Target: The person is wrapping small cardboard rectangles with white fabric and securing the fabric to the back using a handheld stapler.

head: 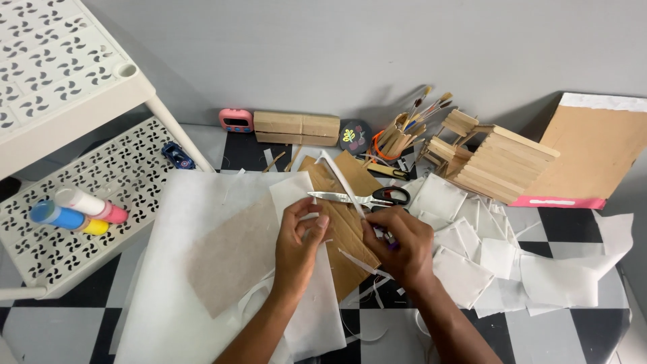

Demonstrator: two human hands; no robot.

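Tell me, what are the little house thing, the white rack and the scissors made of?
The little house looks like pale flat wooden craft sticks, matt and unpainted, laid in rows. The white rack seems moulded plastic, smooth with cut-out patterns. The scissors have shiny metal blades and black handles, probably plastic.

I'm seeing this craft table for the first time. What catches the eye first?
At centre, the left hand and right hand pinch a white strip over cardboard, with scissors just behind. A stick house stands at back right, and paint tubes lie on the white rack at left.
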